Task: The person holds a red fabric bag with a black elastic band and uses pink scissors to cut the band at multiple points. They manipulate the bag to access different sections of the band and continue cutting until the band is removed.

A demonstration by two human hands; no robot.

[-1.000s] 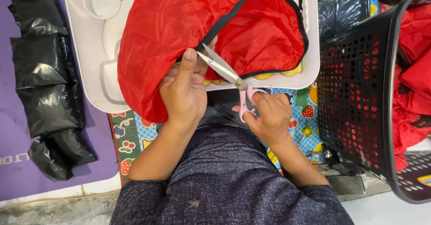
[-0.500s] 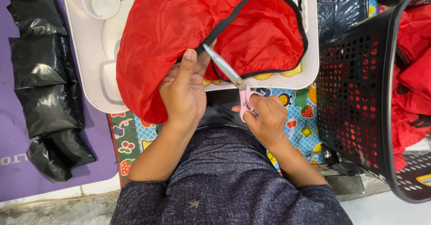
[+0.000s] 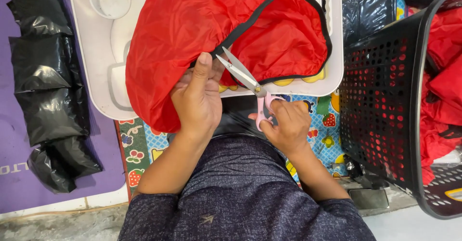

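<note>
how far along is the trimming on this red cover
Done: red pieces already fill the black perforated plastic basket. In hand: the left hand holds the red fabric cover with black edging; the right hand holds open pink-handled scissors at its edge. Left: cannot tell how much.

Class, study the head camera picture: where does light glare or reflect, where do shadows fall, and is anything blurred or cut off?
Head view: even, soft light; sharp focus throughout. The scissors blades glint, and the black plastic bags show sheen. The red fabric casts a soft shadow on the white tray. The black basket is cut off at the right edge.
</note>
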